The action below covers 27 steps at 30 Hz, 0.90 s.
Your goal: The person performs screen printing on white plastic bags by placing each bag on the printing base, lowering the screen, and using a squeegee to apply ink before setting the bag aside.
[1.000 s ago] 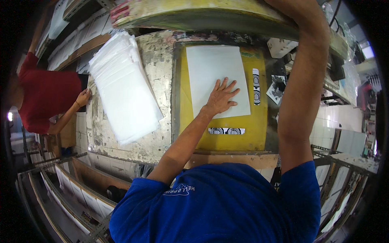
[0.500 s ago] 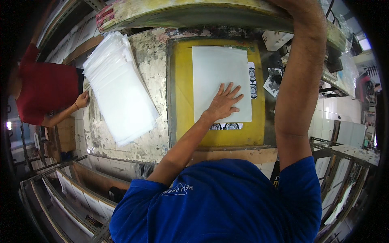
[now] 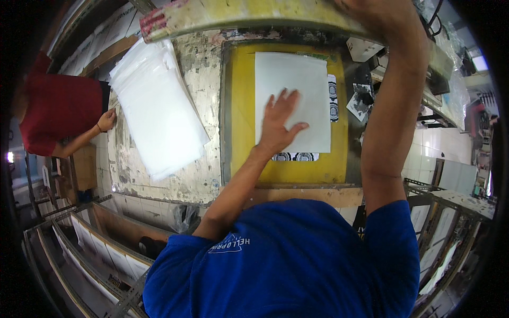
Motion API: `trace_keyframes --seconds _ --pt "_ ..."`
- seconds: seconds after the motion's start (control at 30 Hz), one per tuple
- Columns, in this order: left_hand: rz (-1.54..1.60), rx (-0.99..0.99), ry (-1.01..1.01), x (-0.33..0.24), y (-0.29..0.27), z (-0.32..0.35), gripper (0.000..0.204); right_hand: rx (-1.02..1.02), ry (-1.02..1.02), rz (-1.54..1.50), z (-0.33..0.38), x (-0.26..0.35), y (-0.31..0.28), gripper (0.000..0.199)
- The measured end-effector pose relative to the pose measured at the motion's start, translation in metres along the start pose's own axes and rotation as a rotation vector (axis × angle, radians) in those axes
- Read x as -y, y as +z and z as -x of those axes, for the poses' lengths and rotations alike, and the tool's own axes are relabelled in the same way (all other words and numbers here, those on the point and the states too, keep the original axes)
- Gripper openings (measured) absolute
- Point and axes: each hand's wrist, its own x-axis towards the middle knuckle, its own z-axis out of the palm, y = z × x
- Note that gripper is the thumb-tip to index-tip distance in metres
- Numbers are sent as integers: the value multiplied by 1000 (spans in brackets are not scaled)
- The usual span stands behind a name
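My left hand (image 3: 278, 126) is over a white sheet (image 3: 307, 66), fingers stretched out and slightly blurred; whether it touches the paper I cannot tell. The sheet lies on a yellow board (image 3: 244, 95). Dark round prints on a white strip (image 3: 333, 98) show past its right edge, and more prints (image 3: 297, 157) show below it. At the top, my right hand (image 3: 379, 16) grips the yellow-stained wooden edge of a raised frame (image 3: 254, 15); its fingertips are partly cut off by the picture's edge.
A fanned pile of white sheets (image 3: 159, 111) lies left on the worn, paint-flecked table (image 3: 207, 69). Beyond it stands a person in a red shirt (image 3: 63, 108), one hand (image 3: 106, 121) at the table edge. Right of the board lies an ink-smudged paper (image 3: 360, 102). Metal racks (image 3: 95, 238) stand lower left.
My left hand has shifted left across the white sheet, its fingers changing from spread flat to blurred. The right hand stays on the frame, which has moved slightly in view.
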Motion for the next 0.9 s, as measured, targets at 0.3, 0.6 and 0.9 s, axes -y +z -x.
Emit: trace_keyframes --seconds 0.3,0.6,0.9 --pt "800 -743 -323 -60 -119 47 133 100 -39 96 142 21 45 54" --pt "361 -457 -518 31 -59 190 94 327 255 -238 264 -7 155 61" --pt "-274 -260 -461 35 -63 194 82 454 296 19 284 -29 216 83"
